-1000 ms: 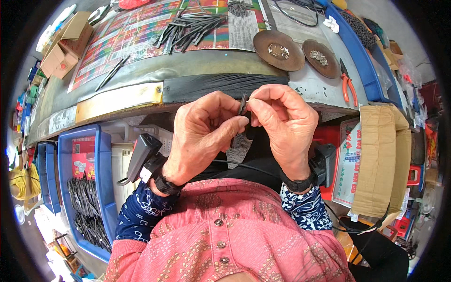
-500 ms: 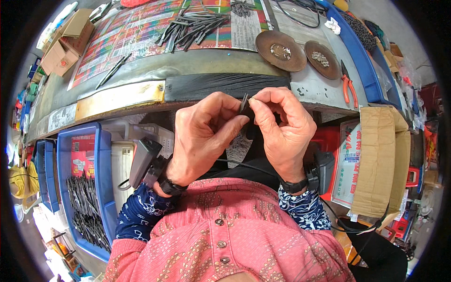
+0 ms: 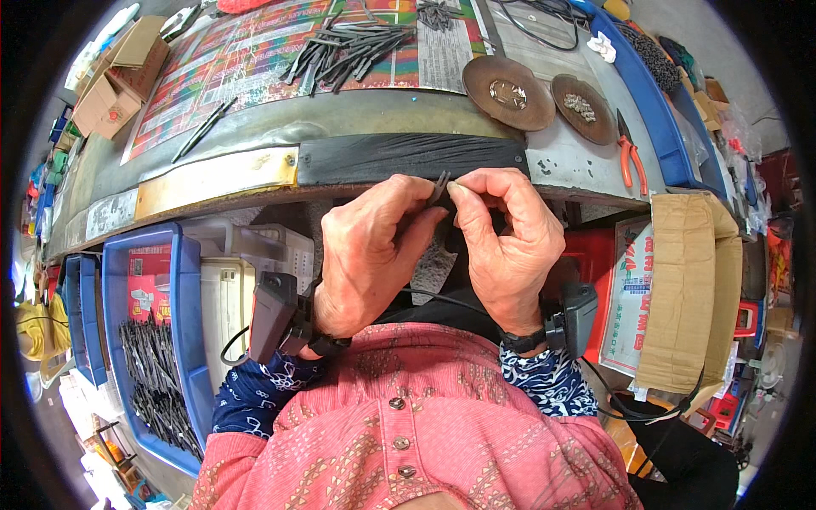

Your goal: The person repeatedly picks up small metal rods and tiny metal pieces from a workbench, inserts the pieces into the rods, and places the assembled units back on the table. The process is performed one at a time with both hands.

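Note:
In front of the table's edge, my left hand [image 3: 367, 251] pinches a small dark piece with a forked tip [image 3: 441, 184] between thumb and forefinger. My right hand [image 3: 510, 246] is closed in a pinch right beside that tip; whatever its fingertips hold is too small to make out. Behind both hands, a black padded strip [image 3: 408, 159] lines the table edge. Farther back lies a pile of thin dark strips [image 3: 353, 51]. To the right of it stand a brown dish [image 3: 483, 81] with small shiny bits and a smaller brown dish [image 3: 597, 129] with pale grey bits.
Orange-handled pliers [image 3: 631, 161] lie right of the dishes, beside a blue tray [image 3: 650, 102]. A blue bin [image 3: 194, 297] with many dark strips stands at my left. An open cardboard box [image 3: 680, 297] is at my right; another carton [image 3: 110, 102] sits far left.
Both hands have shifted slightly toward me, and the left wrist has moved a little right. The forked tip of the dark piece shows more plainly between the fingers.

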`<state>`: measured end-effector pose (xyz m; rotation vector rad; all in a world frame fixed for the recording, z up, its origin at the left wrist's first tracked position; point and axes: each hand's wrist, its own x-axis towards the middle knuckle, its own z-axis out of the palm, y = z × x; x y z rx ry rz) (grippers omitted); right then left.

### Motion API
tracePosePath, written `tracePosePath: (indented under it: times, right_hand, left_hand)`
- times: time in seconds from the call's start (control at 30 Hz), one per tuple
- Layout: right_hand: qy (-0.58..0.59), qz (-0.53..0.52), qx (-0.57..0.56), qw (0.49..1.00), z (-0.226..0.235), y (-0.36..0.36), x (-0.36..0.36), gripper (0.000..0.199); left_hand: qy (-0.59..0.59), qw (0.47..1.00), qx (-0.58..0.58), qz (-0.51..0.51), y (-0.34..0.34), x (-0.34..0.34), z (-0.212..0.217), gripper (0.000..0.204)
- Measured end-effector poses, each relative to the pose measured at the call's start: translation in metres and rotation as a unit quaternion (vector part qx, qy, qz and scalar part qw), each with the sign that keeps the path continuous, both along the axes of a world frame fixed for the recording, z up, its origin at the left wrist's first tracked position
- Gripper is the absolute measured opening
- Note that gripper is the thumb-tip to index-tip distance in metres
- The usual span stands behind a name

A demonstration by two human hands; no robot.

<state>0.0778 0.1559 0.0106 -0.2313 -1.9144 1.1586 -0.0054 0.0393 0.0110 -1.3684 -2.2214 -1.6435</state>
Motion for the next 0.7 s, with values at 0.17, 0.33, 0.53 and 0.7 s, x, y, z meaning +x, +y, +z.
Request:
tracePosePath:
  times: [0.17,0.33,0.53,0.7]
  right_hand:
    - [0.008,-0.010,0.002,1.000,0.0002,0.0011,-0.0004,0.009]
    - [0.009,-0.012,-0.036,0.999,0.0005,0.0002,0.0005,0.011]
    - [-0.001,-0.014,-0.035,0.999,-0.0012,-0.0015,-0.0010,0.009]
    - [0.007,-0.008,-0.064,0.998,-0.0020,-0.0031,-0.0017,0.008]
  left_hand:
    - [0.029,0.999,0.011,-0.008,0.0035,-0.0010,-0.0002,0.019]
    - [-0.077,0.995,0.003,-0.056,0.0023,-0.0001,0.0006,0.016]
    - [-0.272,0.959,-0.003,-0.081,-0.0021,-0.0013,0.0032,0.016]
    - [-0.039,0.999,0.023,-0.030,0.0014,0.0008,0.0020,0.015]
